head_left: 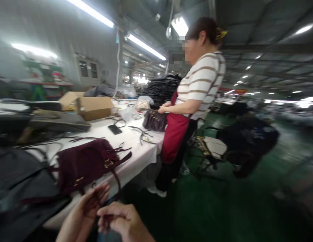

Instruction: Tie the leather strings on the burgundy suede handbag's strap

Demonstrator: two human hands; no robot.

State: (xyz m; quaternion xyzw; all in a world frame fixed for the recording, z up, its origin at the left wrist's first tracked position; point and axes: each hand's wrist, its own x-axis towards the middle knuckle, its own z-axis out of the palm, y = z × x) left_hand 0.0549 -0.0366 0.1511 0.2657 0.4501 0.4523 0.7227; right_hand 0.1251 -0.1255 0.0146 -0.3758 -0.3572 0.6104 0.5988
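Observation:
At the bottom of the head view, my left hand (82,210) is palm up, fingers extended and slightly curved, just in front of a maroon handbag (83,161). Beside it, my right hand (123,218) is closed in a pinch; a thin dark reddish piece may be between its fingers, but blur hides what it is. The handbag lies on the white-covered table, with gold-coloured buckles and a strap hanging over the edge. A grey cloth or bag (22,188) is left of it.
A co-worker (197,84) in a striped top and red apron stands across, handling a dark bag (155,120). On the table (131,161) are a cardboard box (96,108), a phone (114,129), loose straps (143,134) and a black stack (160,89). Behind stands a laden stool (215,148).

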